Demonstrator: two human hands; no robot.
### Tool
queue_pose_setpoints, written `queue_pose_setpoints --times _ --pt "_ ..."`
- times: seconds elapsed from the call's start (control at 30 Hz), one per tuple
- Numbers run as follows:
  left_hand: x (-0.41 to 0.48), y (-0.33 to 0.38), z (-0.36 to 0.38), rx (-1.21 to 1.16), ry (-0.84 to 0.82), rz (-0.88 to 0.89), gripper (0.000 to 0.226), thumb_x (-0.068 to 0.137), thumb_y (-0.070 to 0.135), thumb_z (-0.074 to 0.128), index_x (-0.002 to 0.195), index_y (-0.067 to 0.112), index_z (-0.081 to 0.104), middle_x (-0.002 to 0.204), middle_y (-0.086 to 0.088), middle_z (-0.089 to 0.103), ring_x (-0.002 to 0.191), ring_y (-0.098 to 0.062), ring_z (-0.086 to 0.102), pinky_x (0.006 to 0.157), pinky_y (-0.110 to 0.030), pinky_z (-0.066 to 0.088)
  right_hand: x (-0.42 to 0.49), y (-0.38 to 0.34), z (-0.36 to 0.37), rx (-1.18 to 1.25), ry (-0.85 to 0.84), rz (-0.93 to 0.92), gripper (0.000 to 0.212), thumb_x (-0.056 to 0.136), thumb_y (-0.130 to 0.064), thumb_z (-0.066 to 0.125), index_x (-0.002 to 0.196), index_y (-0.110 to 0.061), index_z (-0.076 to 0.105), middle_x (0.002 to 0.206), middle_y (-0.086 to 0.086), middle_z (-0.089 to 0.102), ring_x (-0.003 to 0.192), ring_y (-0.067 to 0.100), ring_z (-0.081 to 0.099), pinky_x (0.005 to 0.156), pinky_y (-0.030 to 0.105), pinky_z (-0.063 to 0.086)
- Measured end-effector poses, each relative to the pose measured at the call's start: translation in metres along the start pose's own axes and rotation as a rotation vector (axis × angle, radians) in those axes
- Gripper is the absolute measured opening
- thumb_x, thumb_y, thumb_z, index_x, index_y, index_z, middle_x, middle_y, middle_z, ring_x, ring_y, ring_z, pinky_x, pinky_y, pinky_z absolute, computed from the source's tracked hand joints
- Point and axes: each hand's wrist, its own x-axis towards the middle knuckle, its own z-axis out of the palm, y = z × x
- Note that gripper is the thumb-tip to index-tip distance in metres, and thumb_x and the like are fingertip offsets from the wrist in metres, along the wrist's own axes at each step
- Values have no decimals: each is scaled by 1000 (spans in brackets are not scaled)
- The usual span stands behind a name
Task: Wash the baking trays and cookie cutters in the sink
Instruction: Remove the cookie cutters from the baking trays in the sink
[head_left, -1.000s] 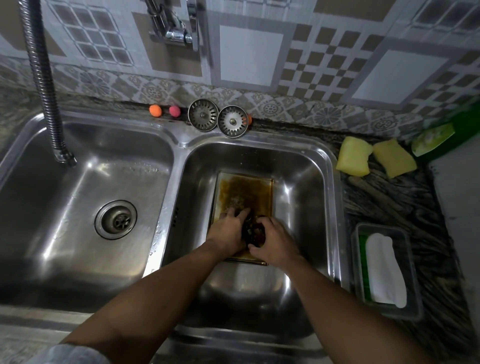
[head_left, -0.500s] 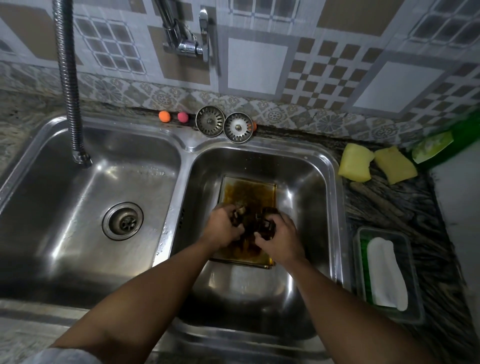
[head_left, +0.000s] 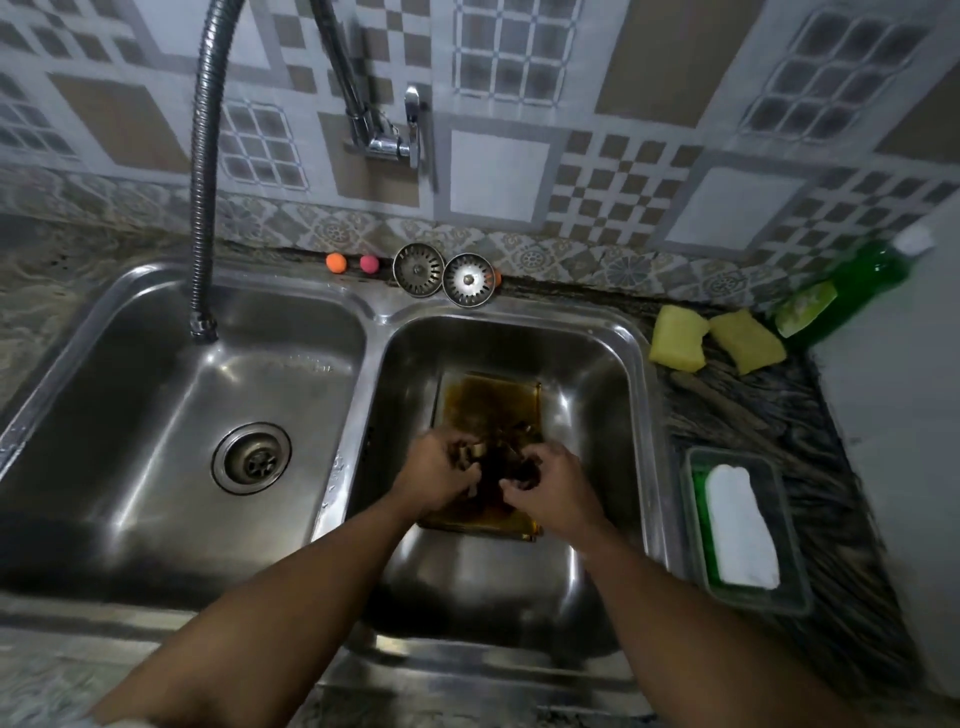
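Note:
A greasy brown baking tray (head_left: 488, 402) lies flat in the right basin of the steel double sink (head_left: 641, 364). Dark metal cookie cutters (head_left: 511, 460) are heaped on the tray's near half. My left hand (head_left: 436, 470) curls its fingers round a cutter at the heap's left side. My right hand (head_left: 550, 480) grips cutters at the heap's right side. The hands hide most of the heap.
Two yellow sponges (head_left: 678, 338) and a green dish soap bottle (head_left: 841, 286) sit right of the sink. A plastic tub (head_left: 748, 525) with a white cloth stands nearer. Two strainers (head_left: 444, 273) lean at the back. A flexible hose (head_left: 202, 171) hangs over the left basin; the wall tap (head_left: 384, 140) is behind.
Both hands drew slightly apart on the heap of cutters, which now shows between them. The camera tilted up, showing more wall.

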Motion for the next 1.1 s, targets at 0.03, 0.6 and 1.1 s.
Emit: queue_pose_setpoints --times 0.03,0.6,1.1 --pt "-5 -1 1 42 -42 -2 37 72 27 80 108 28 71 101 12 67 91 -5 65 84 -24 56 -6 2 -1 -14 -24 -15 49 65 -57 74 107 -37 59 110 -18 51 94 4 61 77 27 59" --pt "-78 -37 31 378 -591 -11 19 79 21 69 96 21 77 99 2 75 93 -13 68 86 -29 55 -67 11 39 -480 -568 -5 51 71 -38 79 115 -21 61 113 1 62 99 19 61 80 32 52" --pt "-18 -27 -4 345 -197 -146 24 81 38 67 103 27 71 101 1 73 91 -20 70 81 -36 58 -11 5 13 -378 -261 37 13 87 -42 62 83 -30 59 76 -6 63 70 11 61 65 29 52"
